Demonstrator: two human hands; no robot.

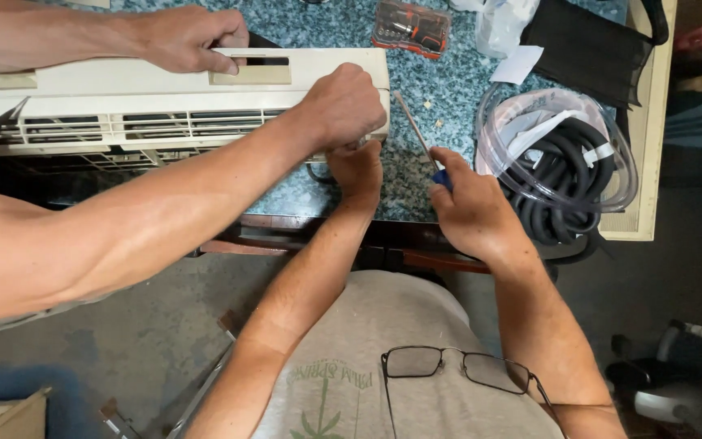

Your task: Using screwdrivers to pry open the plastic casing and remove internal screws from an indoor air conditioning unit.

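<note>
- Presently, we hold a screwdriver (424, 146) in our right hand (469, 207); the grip is clenched around its blue handle, and the metal shaft angles up and to the left over the surface (448, 89).
- The screwdriver tip lies near the right end of a cream air-conditioner unit (164, 97), apart from it.
- Our left hand (357, 169) rests at the lower right corner of the unit, fingers curled under its edge; we cannot tell what the grip encloses, as another hand covers it.
- The unit lies lengthwise on the speckled blue-green surface, louvres facing us.
- A co-worker's hand (341, 106) presses closed on the right end of the unit, directly above our left hand and touching it.
- A second co-worker's hand (188, 36) rests on the top panel, beside a rectangular slot.
- Right of the screwdriver lies a coil of black hose (562, 175) ringed by clear tubing (626, 167).
- At the far edge we note a case of bits (409, 27) and a black bag (587, 45).
- A pair of glasses (457, 367) hangs on our grey shirt.
</note>
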